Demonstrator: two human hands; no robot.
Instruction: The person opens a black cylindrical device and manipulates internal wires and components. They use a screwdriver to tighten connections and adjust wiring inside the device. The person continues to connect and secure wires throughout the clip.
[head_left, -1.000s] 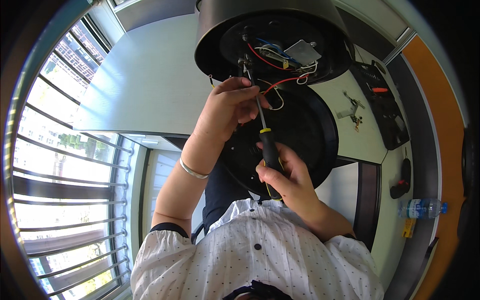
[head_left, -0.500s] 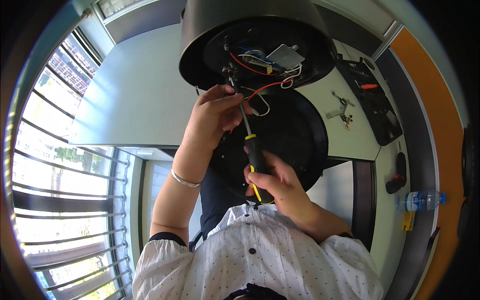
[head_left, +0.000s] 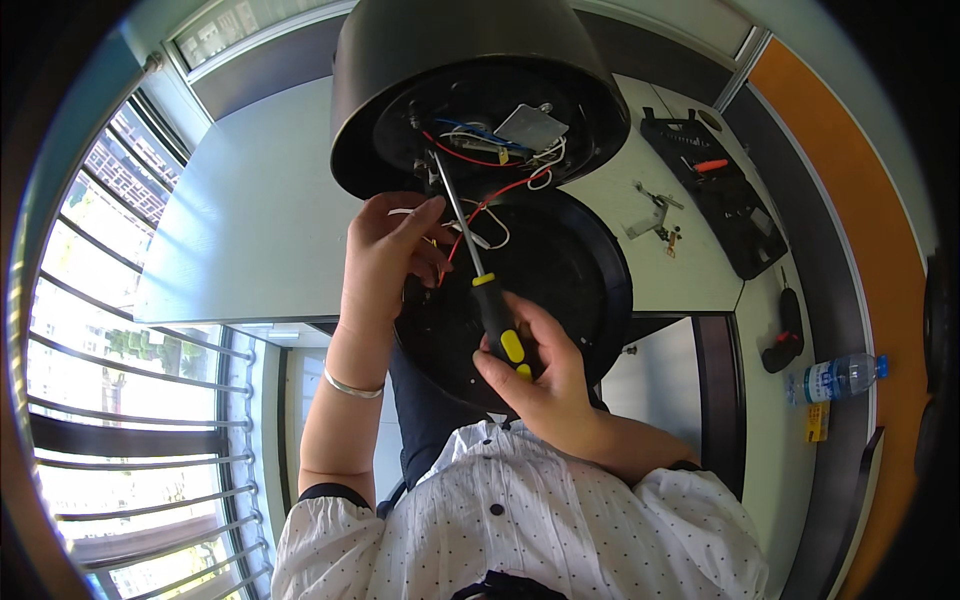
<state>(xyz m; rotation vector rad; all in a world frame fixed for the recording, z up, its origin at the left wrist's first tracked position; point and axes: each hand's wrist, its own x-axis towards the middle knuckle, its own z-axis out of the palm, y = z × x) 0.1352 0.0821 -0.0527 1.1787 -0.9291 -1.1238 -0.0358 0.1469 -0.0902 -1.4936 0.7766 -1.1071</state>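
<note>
An appliance's dark metal body [head_left: 480,65] lies on its side, its open underside facing me with wires and a small metal plate [head_left: 533,127] inside. My right hand [head_left: 548,375] is wrapped round the black and yellow handle of a screwdriver [head_left: 494,312]. Its shaft slants up to the lower left of the underside, by a metal terminal; whether the tip touches is unclear. Just below that terminal is my left hand [head_left: 382,245], thumb and forefinger close together, the other fingers curled near a red wire [head_left: 462,238]. What they pinch is hidden. Under the hands lies a round black base [head_left: 545,270], joined by wires.
On the table's right are small metal parts [head_left: 655,220] and a black tool case [head_left: 735,215] with a red-handled tool. Farther right lie a black and red tool [head_left: 787,335], a plastic water bottle [head_left: 840,380] and a yellow item [head_left: 817,422]. A barred window stands left.
My left fingers have come off the screwdriver's shaft and now sit to its left. The handle has turned in my right hand, showing different yellow patches. The whole view has shifted slightly.
</note>
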